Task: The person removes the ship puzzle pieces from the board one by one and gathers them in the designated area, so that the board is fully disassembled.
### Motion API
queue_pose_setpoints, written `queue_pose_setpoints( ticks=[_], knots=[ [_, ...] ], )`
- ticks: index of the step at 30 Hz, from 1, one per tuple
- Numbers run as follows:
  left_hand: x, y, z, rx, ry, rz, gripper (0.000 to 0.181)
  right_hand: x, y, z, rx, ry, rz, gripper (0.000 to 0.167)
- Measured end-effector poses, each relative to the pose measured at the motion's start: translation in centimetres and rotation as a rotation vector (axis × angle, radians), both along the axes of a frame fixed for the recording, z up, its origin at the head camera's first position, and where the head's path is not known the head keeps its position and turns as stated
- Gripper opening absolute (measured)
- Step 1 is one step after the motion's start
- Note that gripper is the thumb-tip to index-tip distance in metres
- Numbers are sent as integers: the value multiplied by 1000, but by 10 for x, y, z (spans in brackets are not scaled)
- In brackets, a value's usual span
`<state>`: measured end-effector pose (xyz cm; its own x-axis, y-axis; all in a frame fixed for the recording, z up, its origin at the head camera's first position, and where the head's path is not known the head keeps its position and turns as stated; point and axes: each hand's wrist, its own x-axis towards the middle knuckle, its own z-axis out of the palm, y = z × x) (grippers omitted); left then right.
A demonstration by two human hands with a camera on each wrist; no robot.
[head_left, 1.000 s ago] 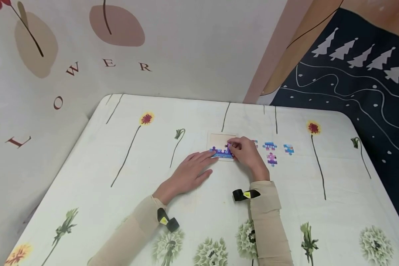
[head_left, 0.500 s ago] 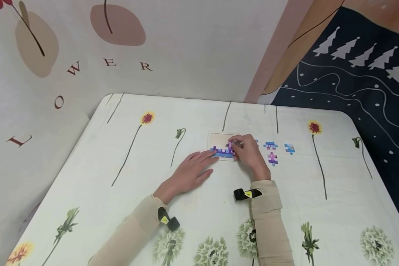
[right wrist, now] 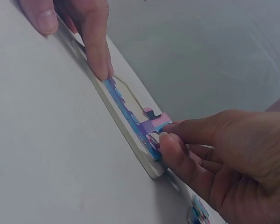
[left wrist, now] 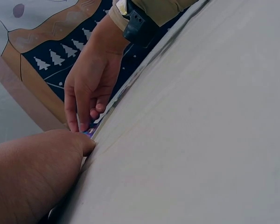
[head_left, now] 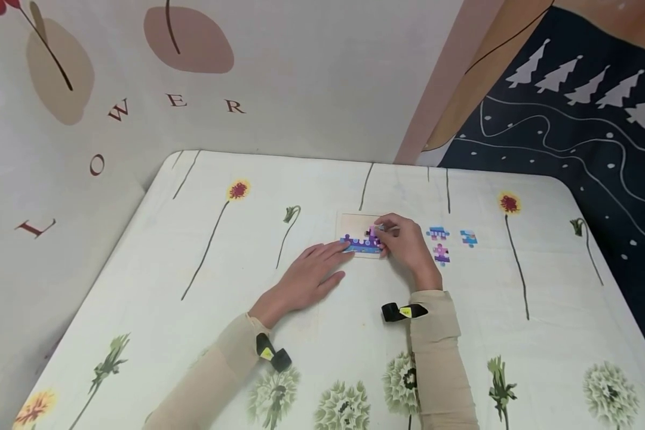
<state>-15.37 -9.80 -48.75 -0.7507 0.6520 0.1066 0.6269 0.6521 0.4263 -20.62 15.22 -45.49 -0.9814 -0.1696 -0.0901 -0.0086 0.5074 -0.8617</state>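
A shallow jigsaw puzzle tray lies on the table, its near row filled with joined blue and purple pieces. My right hand pinches a pink and purple puzzle piece between thumb and fingers at the tray's right end, over the joined row. In the right wrist view this piece looks slightly raised; whether it is seated cannot be told. My left hand lies flat with its fingers extended, the fingertips pressing on the left end of the row and the tray.
Several loose puzzle pieces lie right of my right hand, among them a blue and purple piece, a pink piece and a blue piece. A flower-print cloth covers the table. A wall rises behind its far edge.
My right hand has shifted slightly right and away from me at the tray's right end, still pinching the puzzle piece. My left hand has stayed in place.
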Motion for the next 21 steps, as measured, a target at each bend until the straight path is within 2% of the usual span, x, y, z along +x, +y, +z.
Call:
queue_pose_setpoints(
  ticks=[12, 21],
  knots=[
    [0, 0, 0, -7, -7, 2, 49, -2, 2, -5, 22, 13, -24, 18],
    [0, 1, -2, 1, 6, 1, 49, 0, -1, -2, 47, 22, -28, 17]
  ],
)
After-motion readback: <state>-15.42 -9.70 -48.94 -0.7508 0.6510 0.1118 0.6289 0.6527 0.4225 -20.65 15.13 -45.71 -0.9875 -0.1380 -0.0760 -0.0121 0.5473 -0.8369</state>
